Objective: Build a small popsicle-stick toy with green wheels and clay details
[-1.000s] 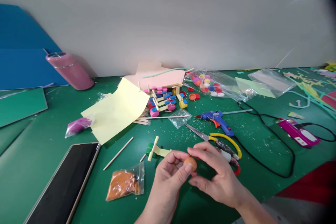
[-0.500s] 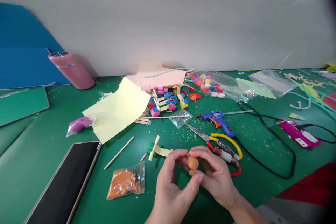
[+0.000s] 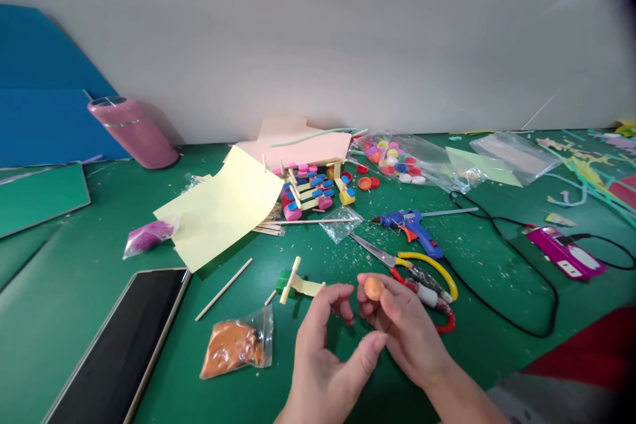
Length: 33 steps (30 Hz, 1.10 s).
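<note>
A small round orange ball (image 3: 373,288) is pinched between the thumb and fingers of my right hand (image 3: 405,328). My left hand (image 3: 332,351) is beside it, thumb and fingers apart, holding nothing. Just beyond my left hand lies a small piece made of a green part and pale yellow strips (image 3: 294,283). To the left, a clear bag of orange clay (image 3: 233,346) rests on the green table (image 3: 169,371). Scissors (image 3: 382,252) with yellow and red handles lie partly behind my right hand.
Left are a phone (image 3: 119,344), yellow paper (image 3: 223,205), purple packet (image 3: 149,236) and pink bottle (image 3: 136,132). Small colourful assemblies (image 3: 313,192) and bagged caps (image 3: 392,159) stand further back. A blue glue gun (image 3: 412,228) and magenta power strip (image 3: 566,255) lie right, with a black cable.
My left hand has let go of the orange ball and its fingers have parted. My right hand alone now holds the ball, slightly higher and further right.
</note>
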Tool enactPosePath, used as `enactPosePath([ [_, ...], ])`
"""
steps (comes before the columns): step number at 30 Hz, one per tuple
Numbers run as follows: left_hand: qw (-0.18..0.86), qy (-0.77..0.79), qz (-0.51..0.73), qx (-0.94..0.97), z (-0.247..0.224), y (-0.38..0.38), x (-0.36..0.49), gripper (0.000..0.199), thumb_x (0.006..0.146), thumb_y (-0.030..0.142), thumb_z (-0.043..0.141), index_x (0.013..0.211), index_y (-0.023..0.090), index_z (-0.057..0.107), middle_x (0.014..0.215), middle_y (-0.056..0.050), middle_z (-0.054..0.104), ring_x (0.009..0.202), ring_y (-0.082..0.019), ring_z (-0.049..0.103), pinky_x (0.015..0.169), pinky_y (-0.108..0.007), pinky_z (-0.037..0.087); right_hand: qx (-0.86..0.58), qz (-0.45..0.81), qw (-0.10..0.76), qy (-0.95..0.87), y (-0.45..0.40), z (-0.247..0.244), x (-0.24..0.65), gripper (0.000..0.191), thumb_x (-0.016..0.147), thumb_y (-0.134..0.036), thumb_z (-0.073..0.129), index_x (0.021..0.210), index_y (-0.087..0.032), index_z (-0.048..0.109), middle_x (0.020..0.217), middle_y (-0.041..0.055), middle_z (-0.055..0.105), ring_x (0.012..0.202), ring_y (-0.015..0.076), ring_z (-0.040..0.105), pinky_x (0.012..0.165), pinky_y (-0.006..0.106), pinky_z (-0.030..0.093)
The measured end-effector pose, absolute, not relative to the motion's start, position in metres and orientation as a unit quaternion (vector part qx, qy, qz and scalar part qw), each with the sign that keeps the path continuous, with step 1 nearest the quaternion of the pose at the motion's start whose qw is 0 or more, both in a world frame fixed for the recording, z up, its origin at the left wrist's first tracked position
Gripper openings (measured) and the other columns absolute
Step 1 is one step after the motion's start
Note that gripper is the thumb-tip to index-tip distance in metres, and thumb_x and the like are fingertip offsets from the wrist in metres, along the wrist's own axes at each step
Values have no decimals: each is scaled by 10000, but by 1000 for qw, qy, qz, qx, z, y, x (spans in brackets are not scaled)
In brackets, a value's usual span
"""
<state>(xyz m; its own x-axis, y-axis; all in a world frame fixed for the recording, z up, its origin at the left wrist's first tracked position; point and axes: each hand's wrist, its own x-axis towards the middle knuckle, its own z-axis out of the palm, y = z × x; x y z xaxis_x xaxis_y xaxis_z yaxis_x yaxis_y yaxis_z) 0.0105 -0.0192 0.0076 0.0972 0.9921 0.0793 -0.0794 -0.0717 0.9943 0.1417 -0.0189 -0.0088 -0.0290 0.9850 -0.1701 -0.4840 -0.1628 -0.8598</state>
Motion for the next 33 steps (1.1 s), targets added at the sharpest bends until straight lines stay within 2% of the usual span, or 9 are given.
enactPosePath([
  [10, 552, 456, 507, 480, 8, -20, 13, 224, 719, 267, 660, 924, 216, 583, 733, 1, 554, 708, -158, 510, 673, -265, 428, -362, 700, 575, -220, -19, -5, 144, 262, 721, -378, 690, 908, -194, 704, 759, 21, 611, 672, 109, 512, 651, 210, 453],
  [17, 570, 456, 527, 435, 9, -22, 17, 210, 752, 325, 622, 929, 216, 593, 742, 1, 562, 704, -146, 504, 656, -255, 405, -331, 714, 582, -204, -19, -8, 143, 218, 807, -378, 600, 854, -195, 709, 750, 16, 624, 670, 87, 517, 647, 177, 446],
  [20, 577, 456, 519, 436, 9, -22, 15, 197, 750, 340, 624, 898, 212, 603, 720, 4, 559, 687, -141, 497, 655, -251, 405, -354, 698, 569, -251, -20, -7, 146, 235, 841, -395, 547, 883, -223, 700, 753, 8, 623, 662, 85, 518, 650, 184, 447],
  [23, 592, 461, 506, 426, 9, -22, 14, 194, 757, 357, 613, 878, 207, 605, 724, -1, 564, 686, -140, 507, 642, -244, 414, -433, 606, 522, -415, -21, 1, 154, 198, 842, -341, 567, 1004, -279, 660, 817, 0, 632, 738, 106, 549, 688, 200, 449],
  [27, 617, 453, 492, 415, 9, -20, 13, 243, 752, 366, 617, 927, 201, 589, 780, -23, 592, 732, -161, 537, 657, -259, 443, -471, 375, 424, -676, -19, 16, 165, 357, 808, -209, 614, 1147, -309, 564, 962, 8, 622, 899, 157, 565, 787, 254, 440],
  [30, 631, 430, 477, 435, 8, -19, 12, 300, 732, 336, 646, 989, 198, 574, 834, -45, 619, 783, -187, 559, 699, -287, 459, -462, 260, 379, -759, -18, 22, 168, 454, 796, -202, 627, 1219, -278, 481, 972, 19, 627, 879, 167, 577, 797, 290, 436],
  [33, 619, 417, 479, 463, 6, -17, 12, 276, 715, 274, 669, 973, 212, 595, 859, -42, 649, 780, -181, 576, 703, -276, 464, -466, 218, 354, -781, -17, 24, 167, 438, 797, -211, 625, 1202, -259, 464, 958, 21, 634, 865, 172, 582, 788, 311, 435],
])
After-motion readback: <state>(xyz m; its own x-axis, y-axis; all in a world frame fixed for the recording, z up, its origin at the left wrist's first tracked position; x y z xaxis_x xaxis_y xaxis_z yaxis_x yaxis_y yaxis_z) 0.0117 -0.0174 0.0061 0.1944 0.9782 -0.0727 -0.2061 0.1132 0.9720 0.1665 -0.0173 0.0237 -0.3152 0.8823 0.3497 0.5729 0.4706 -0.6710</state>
